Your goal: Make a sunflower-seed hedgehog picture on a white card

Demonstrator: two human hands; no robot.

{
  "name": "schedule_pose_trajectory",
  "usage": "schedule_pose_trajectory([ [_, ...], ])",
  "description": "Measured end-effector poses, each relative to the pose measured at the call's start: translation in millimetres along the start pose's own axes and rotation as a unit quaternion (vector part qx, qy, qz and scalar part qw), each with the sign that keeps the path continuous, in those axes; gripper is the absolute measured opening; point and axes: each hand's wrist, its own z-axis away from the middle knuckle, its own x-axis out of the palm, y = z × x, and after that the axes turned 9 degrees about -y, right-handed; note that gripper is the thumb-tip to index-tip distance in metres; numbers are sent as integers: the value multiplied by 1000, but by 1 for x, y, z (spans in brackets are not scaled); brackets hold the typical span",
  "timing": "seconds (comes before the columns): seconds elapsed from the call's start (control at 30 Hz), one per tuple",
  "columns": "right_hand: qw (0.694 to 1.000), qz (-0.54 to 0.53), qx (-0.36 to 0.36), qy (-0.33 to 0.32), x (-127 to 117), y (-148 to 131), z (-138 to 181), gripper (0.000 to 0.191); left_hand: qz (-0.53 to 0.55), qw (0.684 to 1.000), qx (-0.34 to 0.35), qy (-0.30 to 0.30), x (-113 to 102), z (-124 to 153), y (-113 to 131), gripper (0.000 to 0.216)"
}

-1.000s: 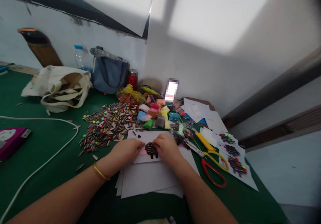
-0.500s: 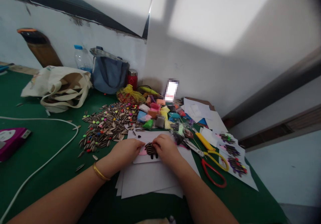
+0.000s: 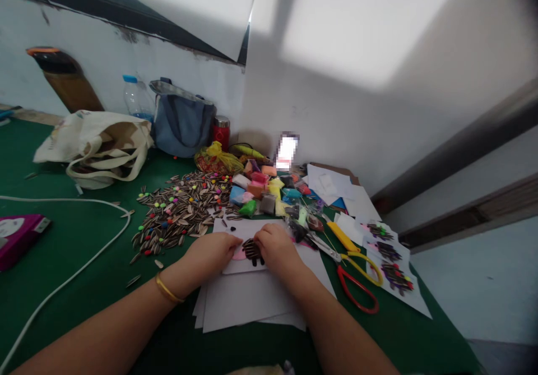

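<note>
A small animal figure of dark striped sunflower seeds (image 3: 253, 249), with a pink clay part (image 3: 239, 253) and black feet, lies on a small white sheet on a paper stack (image 3: 247, 299). My left hand (image 3: 213, 254) lies over the sheet's left side, thumb and forefinger closed beside the pink part. Whatever sits between those fingers is hidden. At the figure's upper right edge, my right hand (image 3: 275, 251) pinches among the seeds; its fingertips cover part of them. A small black piece (image 3: 233, 228) lies on the paper above the left hand.
Loose sunflower seeds mixed with coloured balls (image 3: 180, 209) spread at left. Behind the paper are clay packets (image 3: 260, 190). Scissors (image 3: 357, 277) and a yellow cutter (image 3: 342, 236) lie at right, near finished seed figures (image 3: 395, 277). A white cable (image 3: 75, 274) crosses the left side.
Almost nothing differs. The right hand has shifted very slightly up and left at the seed figure; the left hand stays in place.
</note>
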Motion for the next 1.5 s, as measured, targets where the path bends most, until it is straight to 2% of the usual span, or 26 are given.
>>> schedule_pose_trajectory([
  [0.43, 1000, 0, 6, -10, 2, -1, -1, 13, 6, 1000, 0, 4, 0, 0, -1, 33],
  [0.63, 999, -43, 5, 0, -5, -1, 2, 15, -24, 1000, 8, 2, 1, -1, -2, 36],
  [0.73, 997, -76, 1, 23, -11, 5, 6, 21, -29, 1000, 8, 3, 1, -1, -3, 36],
  [0.83, 995, -91, 23, 45, -14, 14, 10, 38, -26, 1000, 11, 2, 0, -1, -4, 35],
  [0.93, 994, -90, 64, 22, -12, 19, 11, 51, 2, 1000, 3, 6, -1, -2, -6, 35],
  [1.03, 993, -90, 77, 7, -10, 19, 12, 52, 131, 989, -5, 67, -2, -4, -4, 34],
  [1.1, 993, -95, 60, 39, -12, 14, 12, 49, 318, 944, -7, 91, -3, -4, 0, 38],
  [1.13, 991, -103, 46, 67, -14, 10, 12, 45, 427, 901, -9, 80, -3, -3, 3, 42],
  [1.2, 984, -130, 12, 124, -18, -1, 13, 35, 615, 788, -10, 20, -4, -1, 7, 48],
  [1.27, 974, -159, -31, 156, -21, -14, 14, 28, 721, 692, -5, -41, -3, 1, 10, 48],
  [1.3, 971, -172, -52, 159, -22, -21, 14, 27, 748, 661, -6, -63, -2, 1, 11, 47],
  [1.33, 968, -182, -71, 160, -22, -26, 14, 27, 763, 642, -9, -79, -1, 2, 12, 47],
  [1.4, 965, -190, -95, 155, -20, -34, 13, 25, 771, 629, -18, -92, 2, 2, 14, 47],
  [1.5, 966, -190, -99, 147, -17, -39, 12, 19, 750, 654, -23, -97, 5, 1, 14, 49],
])
